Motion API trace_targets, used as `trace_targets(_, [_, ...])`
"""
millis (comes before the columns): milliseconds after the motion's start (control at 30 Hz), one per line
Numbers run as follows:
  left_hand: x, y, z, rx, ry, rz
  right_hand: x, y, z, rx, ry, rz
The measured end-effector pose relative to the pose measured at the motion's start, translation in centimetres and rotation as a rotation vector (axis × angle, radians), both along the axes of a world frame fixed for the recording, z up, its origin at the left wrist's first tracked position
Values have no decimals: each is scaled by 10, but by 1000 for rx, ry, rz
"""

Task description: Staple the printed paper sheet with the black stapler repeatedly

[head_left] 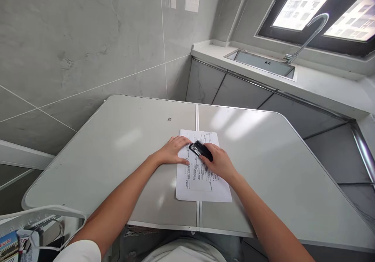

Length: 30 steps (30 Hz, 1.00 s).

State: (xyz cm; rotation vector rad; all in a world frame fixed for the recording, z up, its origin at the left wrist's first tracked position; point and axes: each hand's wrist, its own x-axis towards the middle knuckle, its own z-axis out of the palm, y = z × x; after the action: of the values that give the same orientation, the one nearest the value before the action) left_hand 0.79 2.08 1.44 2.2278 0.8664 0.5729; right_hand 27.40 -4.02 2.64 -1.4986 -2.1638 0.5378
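Printed paper sheets (pixel 202 193) lie on the table across its centre seam. A black stapler (pixel 199 148) rests over the upper part of the paper, pointing up and left. My right hand (pixel 218 161) is wrapped round the rear of the stapler. At the paper's left edge my left hand (pixel 173 151) lies with thumb and fingers spread, its fingertips near the stapler's front end. Whether the sheets are caught in the stapler's jaws is hidden. Two small strips of staples (pixel 169 119) lie on the table beyond my left hand.
The pale folding table (pixel 96 156) has a metal seam in its middle. A grey tiled wall stands behind it. To the right is a counter with a sink (pixel 262 63) and a tap (pixel 307 39) under a window. A white basket (pixel 38 215) with packets stands at lower left.
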Motion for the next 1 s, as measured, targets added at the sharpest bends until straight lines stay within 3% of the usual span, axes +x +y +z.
trace_targets(167, [-4,5,-8,48,70,-24,7,13,-14,59,92,50])
trace_targets(300, [-9,11,-13,-32,-37,-38,19,18,-19,81,180,51])
trace_targets(433, [-12,14,-15,-131,-79,-55,35,19,-17,79,132,114])
trace_targets(733, [-15,11,-16,-122,-99,-42,33,17,-24,116,275,10])
trace_targets(1000, [-1,9,-18,-82,-134,99,34,19,-23,106,362,-102])
